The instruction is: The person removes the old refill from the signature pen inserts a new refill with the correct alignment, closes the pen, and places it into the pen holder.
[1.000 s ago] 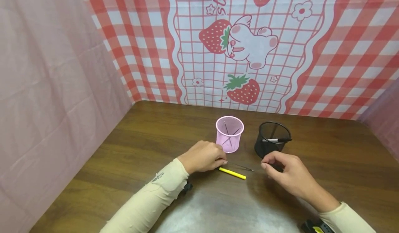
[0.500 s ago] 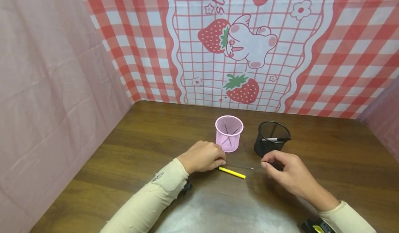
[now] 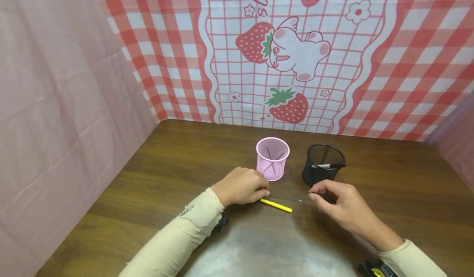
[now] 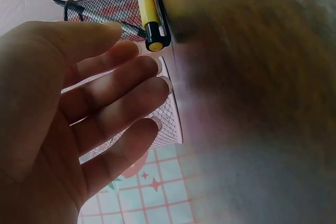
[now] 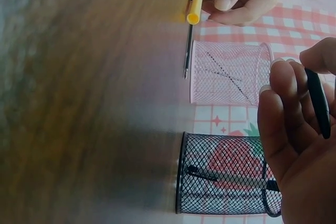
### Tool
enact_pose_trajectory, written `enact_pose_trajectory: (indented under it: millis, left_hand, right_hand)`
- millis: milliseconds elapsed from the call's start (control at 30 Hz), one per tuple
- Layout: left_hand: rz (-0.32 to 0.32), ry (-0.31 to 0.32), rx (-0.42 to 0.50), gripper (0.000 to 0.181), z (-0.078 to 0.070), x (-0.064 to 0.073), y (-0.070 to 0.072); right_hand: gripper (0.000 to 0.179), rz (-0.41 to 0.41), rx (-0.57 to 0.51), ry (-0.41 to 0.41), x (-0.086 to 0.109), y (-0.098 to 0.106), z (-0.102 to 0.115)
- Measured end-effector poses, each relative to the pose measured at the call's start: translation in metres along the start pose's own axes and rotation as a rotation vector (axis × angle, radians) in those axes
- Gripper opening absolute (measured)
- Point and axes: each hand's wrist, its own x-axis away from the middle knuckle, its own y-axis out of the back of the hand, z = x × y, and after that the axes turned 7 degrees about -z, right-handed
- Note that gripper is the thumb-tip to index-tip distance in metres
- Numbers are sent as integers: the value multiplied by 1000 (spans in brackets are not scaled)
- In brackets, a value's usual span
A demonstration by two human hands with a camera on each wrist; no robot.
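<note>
Your left hand [image 3: 244, 186]: relaxed, fingers loosely bent with gaps between them, thumb a little off the fingertips, no object visible in the grasp. It sits low over the wooden table [image 3: 177, 157], just beside the black clip end of the yellow pen barrel [image 3: 276, 206]. Can't tell if it touches the barrel. Thin refill [image 3: 288, 198] lies near the barrel, metal tip pointing toward your other hand, far end hidden by your left fingers in the head view.

Your right hand [image 3: 344, 207]: narrow pinch, thumb against fingers, holding a slim black piece [image 5: 318, 103] with a tapered end; part of it is covered. That hand is up off the table, right in front of the black mesh cup [image 3: 312, 179], where a grey-and-black pen [image 3: 326, 166] leans. Pink mesh cup [image 3: 263, 171], thin dark sticks [image 3: 273, 164] inside, stands just behind your left hand.
</note>
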Motion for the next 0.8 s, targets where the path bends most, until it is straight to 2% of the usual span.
enact_pose_trajectory:
  millis: [500,633,800]
  left_hand:
    - [-57,-39,-2,10,2,-2,1]
    - [-105,-56,1,9,2,-2,3]
    - [-196,-79,-4,9,4,-2,6]
  right_hand:
    - [33,-16,-2,32,0,0,-1]
    - [34,-26,-10,46,0,0,-2]
    - [34,-31,-8,52,0,0,-2]
